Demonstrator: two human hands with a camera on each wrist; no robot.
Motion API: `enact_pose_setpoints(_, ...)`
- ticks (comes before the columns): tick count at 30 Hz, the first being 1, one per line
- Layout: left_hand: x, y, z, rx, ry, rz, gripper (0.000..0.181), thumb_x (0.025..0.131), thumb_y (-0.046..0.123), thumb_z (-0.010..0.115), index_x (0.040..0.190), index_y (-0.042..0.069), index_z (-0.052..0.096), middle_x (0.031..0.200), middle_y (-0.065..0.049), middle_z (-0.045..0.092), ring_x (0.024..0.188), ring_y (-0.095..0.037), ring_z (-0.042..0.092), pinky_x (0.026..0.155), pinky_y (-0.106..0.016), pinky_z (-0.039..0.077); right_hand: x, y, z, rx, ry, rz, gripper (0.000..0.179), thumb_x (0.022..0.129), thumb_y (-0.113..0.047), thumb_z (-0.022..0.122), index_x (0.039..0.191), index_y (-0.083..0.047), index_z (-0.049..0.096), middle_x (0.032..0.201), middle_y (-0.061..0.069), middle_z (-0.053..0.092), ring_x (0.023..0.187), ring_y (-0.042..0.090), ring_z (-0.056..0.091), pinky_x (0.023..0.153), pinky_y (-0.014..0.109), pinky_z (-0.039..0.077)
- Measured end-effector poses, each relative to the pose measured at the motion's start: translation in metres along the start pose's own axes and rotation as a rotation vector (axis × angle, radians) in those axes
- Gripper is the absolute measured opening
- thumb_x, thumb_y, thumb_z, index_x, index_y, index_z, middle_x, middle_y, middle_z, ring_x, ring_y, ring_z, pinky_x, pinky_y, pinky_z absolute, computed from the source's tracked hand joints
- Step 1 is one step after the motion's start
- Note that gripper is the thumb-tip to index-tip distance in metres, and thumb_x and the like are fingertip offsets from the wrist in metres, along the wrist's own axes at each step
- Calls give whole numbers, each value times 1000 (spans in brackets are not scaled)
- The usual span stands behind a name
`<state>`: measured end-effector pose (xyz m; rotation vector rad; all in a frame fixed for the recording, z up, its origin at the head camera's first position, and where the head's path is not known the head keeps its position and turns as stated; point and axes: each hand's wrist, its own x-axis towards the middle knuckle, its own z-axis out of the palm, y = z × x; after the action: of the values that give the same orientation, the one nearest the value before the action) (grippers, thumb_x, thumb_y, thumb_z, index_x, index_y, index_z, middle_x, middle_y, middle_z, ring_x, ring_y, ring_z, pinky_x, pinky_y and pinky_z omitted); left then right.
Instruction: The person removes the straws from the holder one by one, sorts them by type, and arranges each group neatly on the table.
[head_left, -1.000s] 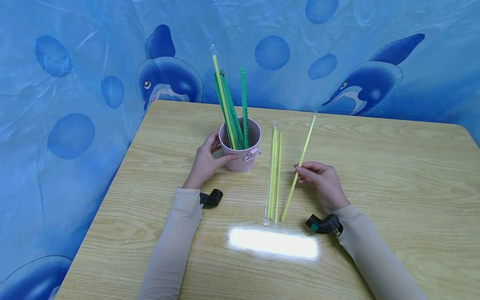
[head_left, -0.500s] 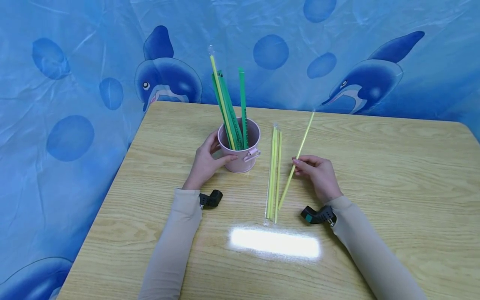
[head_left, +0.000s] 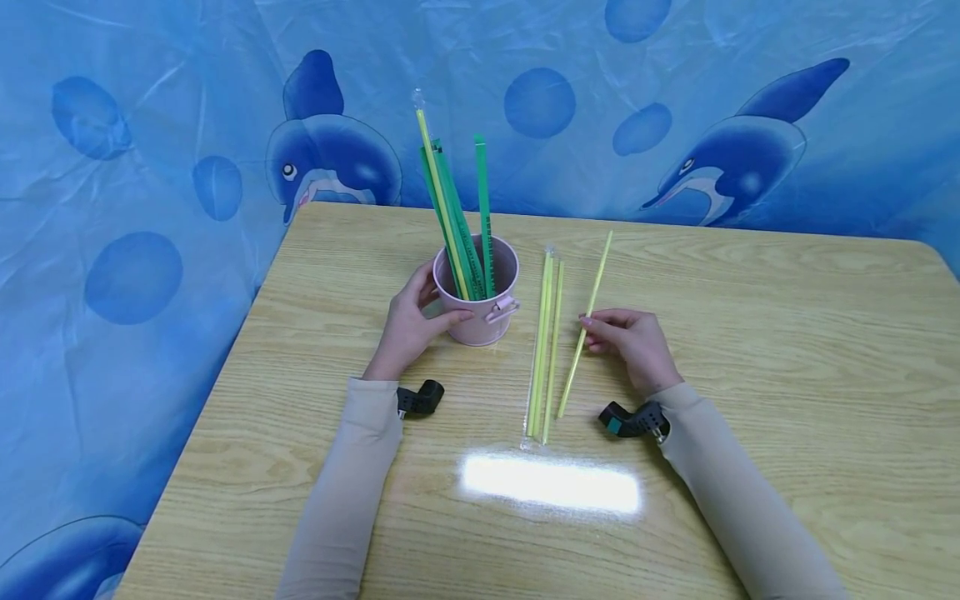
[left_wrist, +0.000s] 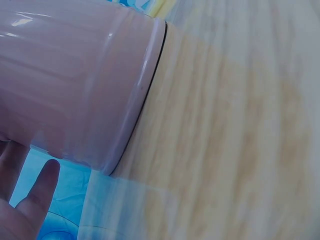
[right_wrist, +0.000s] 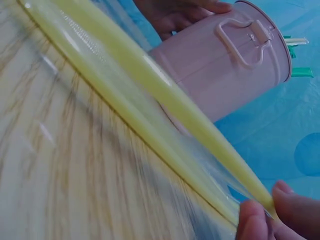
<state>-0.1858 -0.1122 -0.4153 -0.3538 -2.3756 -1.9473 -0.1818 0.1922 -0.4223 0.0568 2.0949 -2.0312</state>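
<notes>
A small pink metal bucket (head_left: pixel 480 325) stands on the table in the head view, with several green-wrapped straws (head_left: pixel 486 192) and a yellow straw (head_left: pixel 431 150) leaning up out of it. My left hand (head_left: pixel 411 329) grips the bucket's left side, thumb across its front and fingers behind. To the right, my right hand (head_left: pixel 626 337) pinches a single yellow straw (head_left: pixel 597 279) between thumb and fingertips, near its middle. Just left of that straw, several yellow straws (head_left: pixel 542 350) in clear wrapping lie on the table. The right wrist view shows the pinched straw (right_wrist: pixel 190 115) up close.
A wooden table (head_left: pixel 787 375) carries everything, with a bright light reflection (head_left: pixel 551 483) near its front. Behind it hangs a blue curtain (head_left: pixel 465 50) printed with dolphins. The bucket's handle (head_left: pixel 502 310) hangs on its right side.
My right hand has moved a little left and away from me with its straw, nearer to the straws on the table. Their near ends have shifted slightly left. My left hand keeps its grip.
</notes>
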Motion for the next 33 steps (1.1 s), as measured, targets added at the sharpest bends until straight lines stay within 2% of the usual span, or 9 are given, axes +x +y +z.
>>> enact_pose_setpoints(3, 0, -1, 0, 7, 1, 5, 77, 79, 10, 77, 144, 10, 36, 141, -9, 46, 129, -20, 44, 106, -34, 38, 0, 0, 0, -103, -50, 28, 34, 90, -8, 64, 110, 19, 58, 79, 3, 69, 65, 9, 65, 64, 24, 57)
enact_pose_setpoints(8, 0, -1, 0, 14, 2, 22, 77, 79, 8, 77, 144, 9, 36, 140, -9, 46, 128, -20, 45, 104, -34, 39, -1, 1, 3, -215, -112, 68, 30, 91, -7, 62, 104, 20, 61, 72, 6, 68, 62, 10, 66, 61, 26, 58)
enact_pose_setpoints(21, 0, -2, -1, 17, 3, 9, 75, 79, 8, 76, 143, 9, 37, 140, -9, 46, 128, -21, 44, 105, -34, 39, 1, 0, 10, -274, -158, 134, 27, 90, -9, 64, 96, 17, 62, 68, 7, 67, 59, 12, 64, 59, 27, 58)
enact_pose_setpoints(33, 1, -1, 0, 19, 0, 3, 77, 79, 10, 77, 144, 10, 36, 141, -8, 45, 129, -19, 43, 105, -32, 38, 3, -3, 15, -380, -174, 144, 28, 89, -16, 67, 87, 11, 65, 66, 6, 66, 57, 13, 65, 54, 27, 57)
